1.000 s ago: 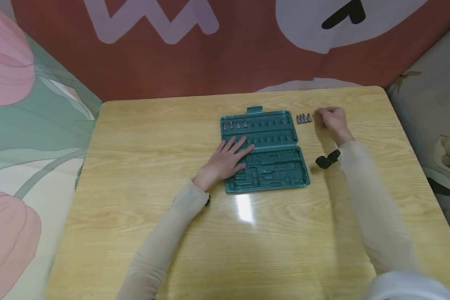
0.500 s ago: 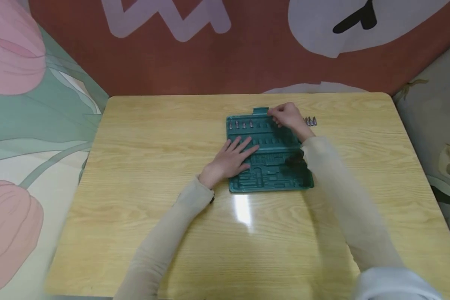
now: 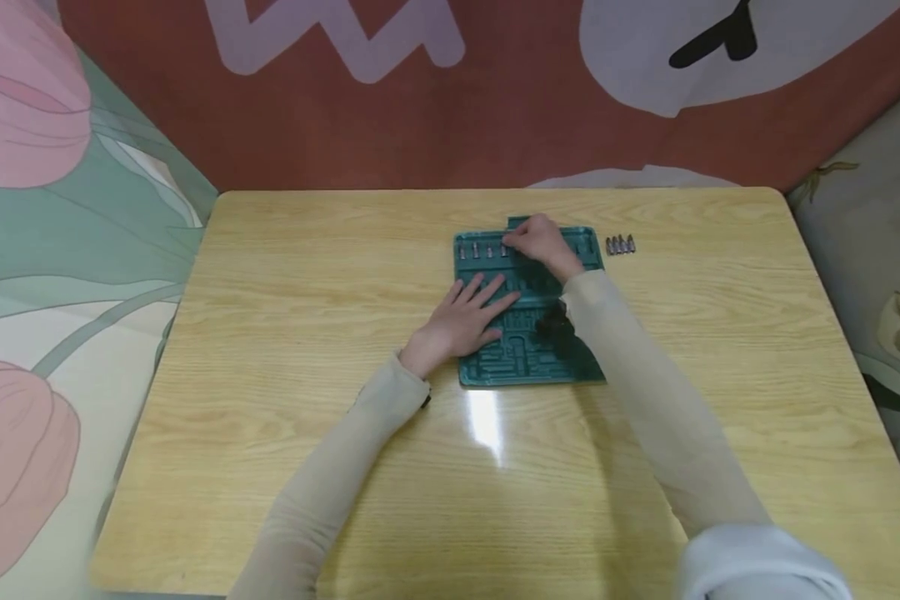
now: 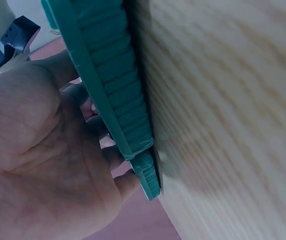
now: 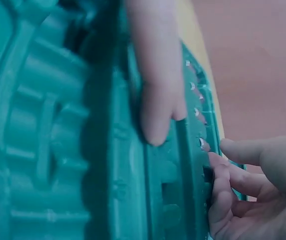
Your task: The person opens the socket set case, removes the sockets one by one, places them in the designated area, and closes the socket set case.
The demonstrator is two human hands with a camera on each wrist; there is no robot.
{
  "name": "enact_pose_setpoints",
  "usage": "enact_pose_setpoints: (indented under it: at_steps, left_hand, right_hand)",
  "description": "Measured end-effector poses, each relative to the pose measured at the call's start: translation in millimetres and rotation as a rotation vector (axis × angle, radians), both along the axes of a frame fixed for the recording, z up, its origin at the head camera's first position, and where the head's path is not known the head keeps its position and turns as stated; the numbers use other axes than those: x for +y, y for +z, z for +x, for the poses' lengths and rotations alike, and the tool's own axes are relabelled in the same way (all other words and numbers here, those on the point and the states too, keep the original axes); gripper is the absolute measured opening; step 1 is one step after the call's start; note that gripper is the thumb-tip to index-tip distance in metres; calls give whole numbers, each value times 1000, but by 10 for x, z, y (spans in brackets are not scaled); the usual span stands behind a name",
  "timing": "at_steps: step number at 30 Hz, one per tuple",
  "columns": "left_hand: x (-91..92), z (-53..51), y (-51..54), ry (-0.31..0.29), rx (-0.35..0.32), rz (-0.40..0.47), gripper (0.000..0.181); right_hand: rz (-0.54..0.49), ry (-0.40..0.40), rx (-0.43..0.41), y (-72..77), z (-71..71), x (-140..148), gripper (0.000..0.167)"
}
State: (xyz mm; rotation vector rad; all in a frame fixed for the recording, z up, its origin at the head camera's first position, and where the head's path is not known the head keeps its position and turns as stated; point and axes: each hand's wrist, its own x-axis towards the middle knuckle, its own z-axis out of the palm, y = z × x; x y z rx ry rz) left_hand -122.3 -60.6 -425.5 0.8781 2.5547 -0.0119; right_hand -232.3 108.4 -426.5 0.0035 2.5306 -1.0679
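Observation:
An unfolded green tool case [image 3: 521, 367] lies on the table with several metal bits [image 3: 476, 251] standing in its top row. My left hand [image 3: 457, 323] rests spread on the left part of the case, and the left wrist view shows its palm [image 4: 37, 155] beside the case edge [image 4: 95, 92]. At the top row, just right of the last seated bit [image 5: 203, 145], my right hand [image 3: 543, 243] pinches a small bit that its thumb and curled fingers [image 5: 223, 197] largely hide. The left hand's fingertips [image 5: 157, 131] also show in the right wrist view.
Several loose bits [image 3: 620, 245] stand in a short row on the table [image 3: 285, 333], right of the case. Behind the table's far edge hangs a red patterned cloth [image 3: 345, 133]. A dark wrist device [image 3: 552, 319] sits under my right sleeve, above the case.
My right hand has moved left from beside the loose bits, over the case, to the row of seated bits. The left hand stays on the case.

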Motion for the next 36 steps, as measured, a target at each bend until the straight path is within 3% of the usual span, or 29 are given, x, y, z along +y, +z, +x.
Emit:
enact_pose_setpoints:
  at_steps: [5,9,17,30,36]
  left_hand:
    - [9,-4,-2,-6,-1,4,64]
    - [7,-6,-11,-6,-1,5,65]
    - [2,10,4,-3,0,0,65]
    - [4,23,35,-4,5,-2,64]
    - [11,18,41,-4,5,6,64]
  right_hand:
    - [-62,-29,-132,45,-7,37,36]
    - [-100,-37,-174,50,-6,47,37]
    - [-103,-60,-136,10,9,5,33]
    - [-256,-125,-69,8,55,49,30]
    - [-239,-112,-56,2,54,62,32]
